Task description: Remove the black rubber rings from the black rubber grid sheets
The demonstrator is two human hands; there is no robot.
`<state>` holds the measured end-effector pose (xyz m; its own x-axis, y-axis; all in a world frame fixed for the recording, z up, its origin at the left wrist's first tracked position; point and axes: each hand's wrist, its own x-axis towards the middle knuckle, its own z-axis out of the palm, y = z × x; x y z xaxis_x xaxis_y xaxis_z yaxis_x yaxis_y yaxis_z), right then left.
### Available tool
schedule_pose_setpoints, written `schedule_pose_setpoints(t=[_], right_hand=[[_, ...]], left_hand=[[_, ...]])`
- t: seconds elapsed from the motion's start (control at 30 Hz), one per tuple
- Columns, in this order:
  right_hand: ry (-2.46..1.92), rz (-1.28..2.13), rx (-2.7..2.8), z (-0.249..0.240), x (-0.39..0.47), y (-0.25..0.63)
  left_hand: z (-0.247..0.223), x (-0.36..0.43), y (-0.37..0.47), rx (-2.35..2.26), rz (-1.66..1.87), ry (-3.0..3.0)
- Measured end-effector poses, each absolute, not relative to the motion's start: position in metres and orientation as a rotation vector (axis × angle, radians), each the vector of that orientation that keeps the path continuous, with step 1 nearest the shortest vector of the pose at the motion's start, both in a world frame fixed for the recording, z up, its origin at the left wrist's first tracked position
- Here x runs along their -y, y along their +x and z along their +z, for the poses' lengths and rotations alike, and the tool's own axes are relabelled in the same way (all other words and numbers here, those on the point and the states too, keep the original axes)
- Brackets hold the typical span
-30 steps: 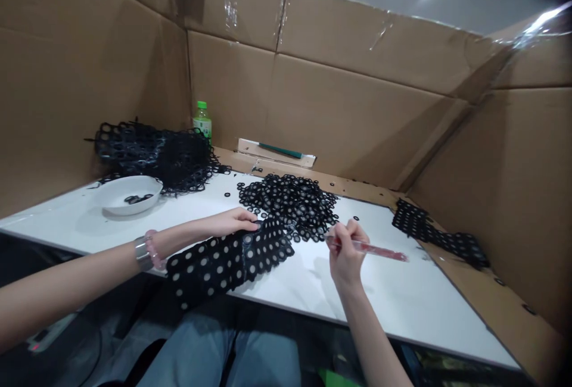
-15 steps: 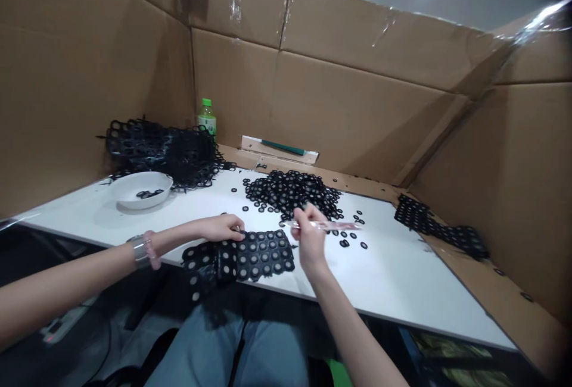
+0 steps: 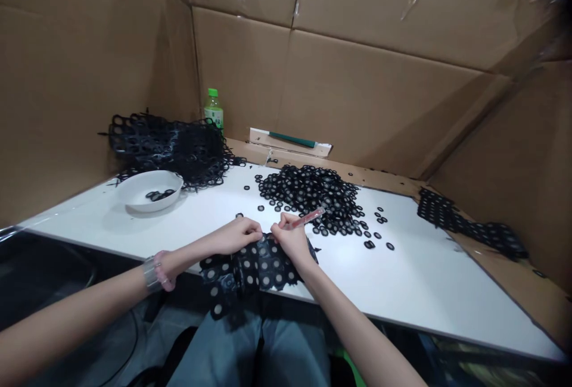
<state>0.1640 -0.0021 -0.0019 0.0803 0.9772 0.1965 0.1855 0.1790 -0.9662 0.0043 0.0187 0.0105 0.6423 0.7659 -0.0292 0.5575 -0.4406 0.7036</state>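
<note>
A black rubber sheet with rows of pale round dots (image 3: 250,265) lies at the table's near edge, its left part hanging over. My left hand (image 3: 241,234) is closed on the sheet's upper edge, thumb against fingers. Close beside it, my right hand (image 3: 292,238) pinches a slim clear-and-red pen-like tool (image 3: 306,218) low over the sheet. The tool's working tip is hidden by the fingers. Beyond the right hand sits a heap of small black rings (image 3: 313,193) with pale centres, several of them scattered around it.
A white bowl (image 3: 149,190) with a few rings stands left, before a tangled pile of black mesh (image 3: 172,146). Behind are a green-capped bottle (image 3: 213,110) and a green stick (image 3: 292,139). Another dotted sheet (image 3: 469,226) lies right. Cardboard walls (image 3: 357,65) enclose the table.
My right hand has moved from beside the heap down and left onto the sheet, with the tool still held. My left hand stays at the sheet's edge. The camera view has tilted down.
</note>
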Motion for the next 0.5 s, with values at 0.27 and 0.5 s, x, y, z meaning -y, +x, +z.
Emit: schedule_pose_setpoints(t=[0.27, 0.5], right_hand=[[-1.281, 0.833, 1.390, -0.005, 0.002, 0.165], [-1.307, 0.622, 1.593, -0.008, 0.002, 0.158]], left_hand=[[0.004, -0.016, 0.003, -1.002, 0.461, 2.114], [-0.001, -0.015, 0.001, -0.955, 0.508, 2.053]])
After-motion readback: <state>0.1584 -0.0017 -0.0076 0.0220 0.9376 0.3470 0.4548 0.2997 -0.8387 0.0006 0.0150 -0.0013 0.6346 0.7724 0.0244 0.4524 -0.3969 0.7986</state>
